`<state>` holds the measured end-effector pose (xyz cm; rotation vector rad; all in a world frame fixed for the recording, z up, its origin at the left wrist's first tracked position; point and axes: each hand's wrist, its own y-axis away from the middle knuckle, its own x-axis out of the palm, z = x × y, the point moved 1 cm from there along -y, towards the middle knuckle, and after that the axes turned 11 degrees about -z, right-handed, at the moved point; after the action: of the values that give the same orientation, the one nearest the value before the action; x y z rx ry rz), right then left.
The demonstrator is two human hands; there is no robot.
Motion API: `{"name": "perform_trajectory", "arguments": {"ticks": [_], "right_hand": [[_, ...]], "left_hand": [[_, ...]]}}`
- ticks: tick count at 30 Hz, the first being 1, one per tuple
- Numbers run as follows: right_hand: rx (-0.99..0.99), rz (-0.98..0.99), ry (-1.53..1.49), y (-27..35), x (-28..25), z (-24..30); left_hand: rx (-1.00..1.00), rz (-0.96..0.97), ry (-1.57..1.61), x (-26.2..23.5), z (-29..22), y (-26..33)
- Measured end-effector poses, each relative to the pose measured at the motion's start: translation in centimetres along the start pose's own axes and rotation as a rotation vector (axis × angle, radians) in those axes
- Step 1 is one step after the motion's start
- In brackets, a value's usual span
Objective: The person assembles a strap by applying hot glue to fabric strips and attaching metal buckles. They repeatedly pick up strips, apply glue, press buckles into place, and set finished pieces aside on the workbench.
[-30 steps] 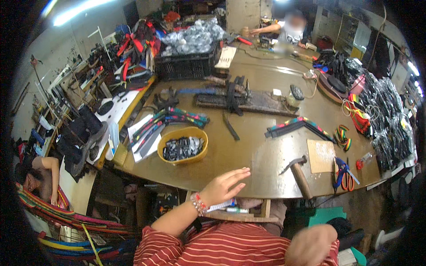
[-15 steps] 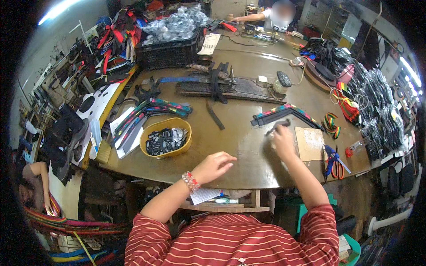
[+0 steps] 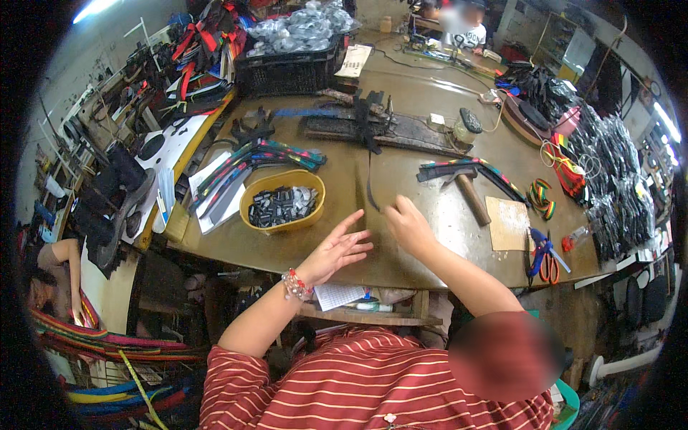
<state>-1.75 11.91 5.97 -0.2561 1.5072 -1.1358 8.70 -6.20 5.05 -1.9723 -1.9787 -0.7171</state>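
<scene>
My right hand (image 3: 410, 226) is closed over the middle of the brown table, its fingertips at the near end of a narrow black strap (image 3: 371, 185). That strap is turned on edge and runs away toward the dark bench block. My left hand (image 3: 335, 251) is open, fingers spread, holding nothing, to the left of my right hand and near the table's front edge. A hammer (image 3: 473, 201) with a wooden handle lies to the right, its head by a bundle of patterned straps (image 3: 494, 178). A yellow tub (image 3: 287, 223) of small black plastic pieces stands left of my hands.
More patterned straps (image 3: 247, 166) lie behind the tub. Right are a cardboard piece (image 3: 507, 226), a blue glue gun (image 3: 537, 251) and orange-handled scissors (image 3: 550, 269). A dark block (image 3: 416, 136) crosses the table beyond; a black crate (image 3: 287, 74) stands at the back left. Another person sits far off.
My right hand has left the hammer on the table and moved left to the black strap, which has turned on edge. My left hand's fingers have spread. The view has shifted a little.
</scene>
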Motion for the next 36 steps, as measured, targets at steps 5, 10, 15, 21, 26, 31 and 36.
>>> {"name": "perform_trajectory", "arguments": {"ticks": [5,10,15,21,26,31,36], "right_hand": [[0.174,0.030,-0.094,6.6,-5.7,3.7],[0.731,-0.288,-0.303,11.0,-6.2,-0.6],[1.106,-0.625,-0.714,13.3,-5.5,-3.4],[1.083,-0.480,-0.592,13.2,-5.0,-3.1],[0.853,-0.500,-0.554,11.9,-6.0,-1.2],[0.301,-0.267,-0.287,10.2,-9.8,3.8],[0.030,0.255,-0.497,11.3,-12.7,9.3]], "left_hand": [[-0.140,0.201,-0.480,1.5,3.4,3.6],[0.132,0.466,-1.138,-0.6,8.6,11.2],[0.246,0.092,-1.242,-3.5,10.2,11.6],[0.504,-0.015,-1.317,-3.9,11.5,6.9],[0.632,0.174,-1.534,-2.4,12.2,4.8],[-0.723,0.431,0.254,2.3,9.0,4.1],[-0.562,0.198,-0.111,4.1,2.8,-5.7]]}}
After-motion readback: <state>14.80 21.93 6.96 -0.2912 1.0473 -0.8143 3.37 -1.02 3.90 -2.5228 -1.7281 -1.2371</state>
